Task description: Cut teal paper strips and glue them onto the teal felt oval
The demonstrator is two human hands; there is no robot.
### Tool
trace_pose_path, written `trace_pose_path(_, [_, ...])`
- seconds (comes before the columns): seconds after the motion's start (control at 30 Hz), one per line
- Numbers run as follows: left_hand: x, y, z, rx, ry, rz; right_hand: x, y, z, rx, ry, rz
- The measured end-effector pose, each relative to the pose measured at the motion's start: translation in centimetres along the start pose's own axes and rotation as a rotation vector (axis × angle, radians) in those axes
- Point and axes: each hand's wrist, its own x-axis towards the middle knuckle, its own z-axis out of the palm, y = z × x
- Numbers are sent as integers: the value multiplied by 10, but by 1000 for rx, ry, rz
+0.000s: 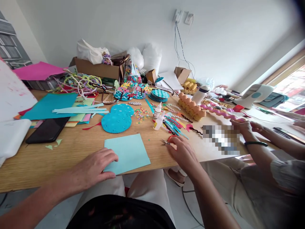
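A light blue sheet of paper (131,152) lies near the table's front edge. My left hand (102,163) rests on its left side, thumb apart from the curved fingers, gripping nothing that I can see. To the right of the sheet, my right hand (182,151) is closed around small scissors (165,142) with orange handles. Their blades point left, just above the tabletop and apart from the paper. Beyond the sheet lie blue rounded paper shapes (116,122) dotted with small pieces, and two white glue bottles (158,121).
Colourful confetti (141,113), a black phone (47,130), light blue paper strips (81,109) and an orange egg carton (192,106) lie on the table. Decorated blue paper pieces (124,93) stand farther back. At right, another person's hands (243,127) hold a pink wavy strip.
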Motion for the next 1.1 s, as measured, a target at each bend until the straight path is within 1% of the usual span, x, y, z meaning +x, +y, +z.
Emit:
trace_pose_path(0.03, [0, 3, 2, 17, -25, -2, -5, -7, -1, 96, -32, -92])
trace_pose_path(0.1, [-1, 11, 5, 58, -68, -21, -14, -22, -1, 270, -172, -304])
trace_pose_path(0.13, [0, 15, 7, 82, -81, -36, -17, -30, 0, 317, -236, -394])
trace_pose_path(0.17, [1, 19, 7, 107, -89, -56, -19, -36, 2, 325, -271, -447])
trace_pose_path(0.23, [4, 26, 8, 152, -107, -99, -19, -46, 6, 261, -310, -494])
trace_pose_path(0.37, [9, 35, 6, 196, -138, -164, -12, -53, 10, 130, -357, -498])
trace_pose_path(0.57, [8, 40, 4, 162, -146, -228, -11, -51, 8, 110, -388, -492])
trace_pose_path(0.73, [7, 38, 6, 120, -129, -225, -9, -49, 10, 133, -411, -521])
trace_pose_path(0.87, [7, 32, 9, 104, -86, -177, -11, -48, 12, 191, -402, -472])
trace_pose_path(0.93, [7, 28, 8, 85, -58, -155, -12, -47, 12, 256, -419, -434])
trace_pose_path(1.03, [8, 20, 1, 44, 30, -110, -13, -44, 7, 460, -466, -395])
trace_pose_path(1.1, [12, 15, -6, 11, 103, -60, -11, -41, 4, 611, -457, -383])
